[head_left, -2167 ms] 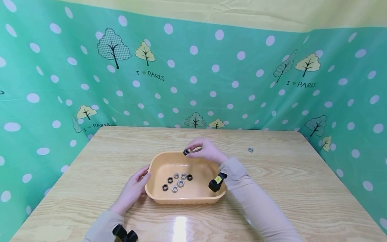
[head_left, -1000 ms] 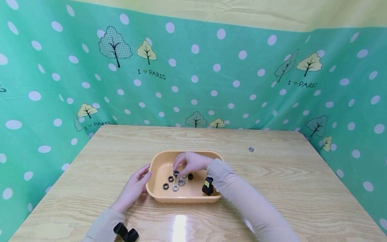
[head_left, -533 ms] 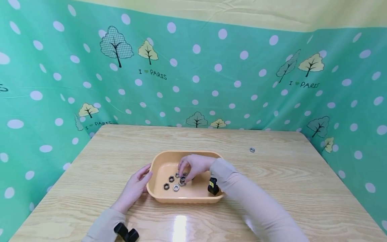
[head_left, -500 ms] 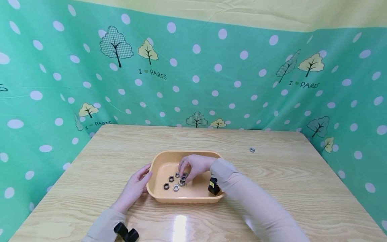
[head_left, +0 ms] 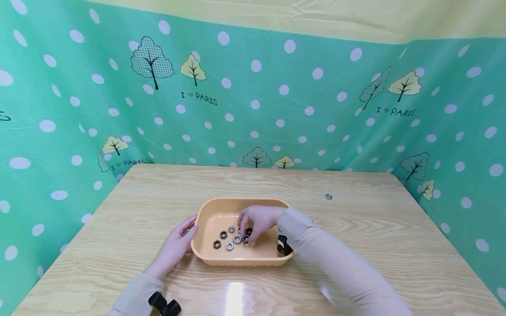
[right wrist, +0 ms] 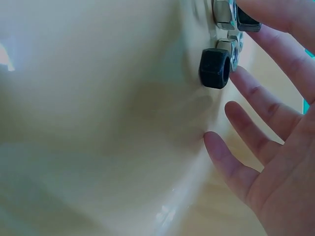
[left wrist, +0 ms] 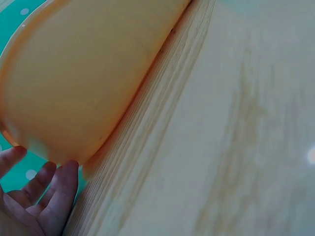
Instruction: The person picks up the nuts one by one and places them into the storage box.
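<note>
An orange plastic tray (head_left: 241, 260) sits mid-table with several black and silver hex nuts (head_left: 229, 239) on its floor. My right hand (head_left: 249, 232) reaches down inside it, fingertips at the right end of the nut cluster. In the right wrist view the right hand (right wrist: 266, 147) has its fingers straight and spread. One fingertip lies over a black nut (right wrist: 246, 22), and another black nut (right wrist: 214, 68) stands free on the tray floor (right wrist: 98, 98). My left hand (head_left: 178, 243) rests with straight fingers (left wrist: 61, 187) against the tray's left outer wall (left wrist: 74, 83).
One loose silver nut (head_left: 328, 196) lies on the wooden table (head_left: 356, 245) to the far right of the tray. Green polka-dot sheeting (head_left: 276, 109) walls the table on three sides. Black wrist cameras show at my left sleeve (head_left: 164, 303) and right sleeve (head_left: 283, 248).
My right hand brought a black nut from above the tray's far rim down among the nuts, then slid slightly right. The left hand stayed against the tray.
</note>
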`<state>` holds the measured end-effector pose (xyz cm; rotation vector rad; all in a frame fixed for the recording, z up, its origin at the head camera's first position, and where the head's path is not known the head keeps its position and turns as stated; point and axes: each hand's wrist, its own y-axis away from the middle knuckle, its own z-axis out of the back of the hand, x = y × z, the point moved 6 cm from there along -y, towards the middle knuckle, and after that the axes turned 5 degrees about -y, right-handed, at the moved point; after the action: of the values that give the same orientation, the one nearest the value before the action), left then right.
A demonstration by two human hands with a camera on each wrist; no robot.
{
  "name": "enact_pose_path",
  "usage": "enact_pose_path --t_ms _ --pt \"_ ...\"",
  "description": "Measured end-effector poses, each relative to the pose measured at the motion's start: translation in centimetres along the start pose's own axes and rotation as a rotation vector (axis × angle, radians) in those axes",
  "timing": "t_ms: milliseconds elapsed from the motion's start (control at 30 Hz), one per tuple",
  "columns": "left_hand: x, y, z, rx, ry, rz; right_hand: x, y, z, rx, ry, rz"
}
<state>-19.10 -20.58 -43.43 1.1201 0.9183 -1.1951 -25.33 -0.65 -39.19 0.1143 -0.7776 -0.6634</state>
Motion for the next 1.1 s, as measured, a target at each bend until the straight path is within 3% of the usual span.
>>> enact_pose_path --t_ms 333,600,1100 --pt "0.0 0.2 0.0 0.007 -0.008 -0.005 0.1 -0.4 -0.6 0.003 0.148 0.055" --pt "0.0 0.2 0.0 0.005 -0.013 -0.006 0.5 -0.4 -0.7 -0.007 0.152 0.088" --pt "0.0 0.2 -0.1 -0.002 -0.009 -0.011 0.1 -0.7 -1.1 0.0 0.214 0.066"
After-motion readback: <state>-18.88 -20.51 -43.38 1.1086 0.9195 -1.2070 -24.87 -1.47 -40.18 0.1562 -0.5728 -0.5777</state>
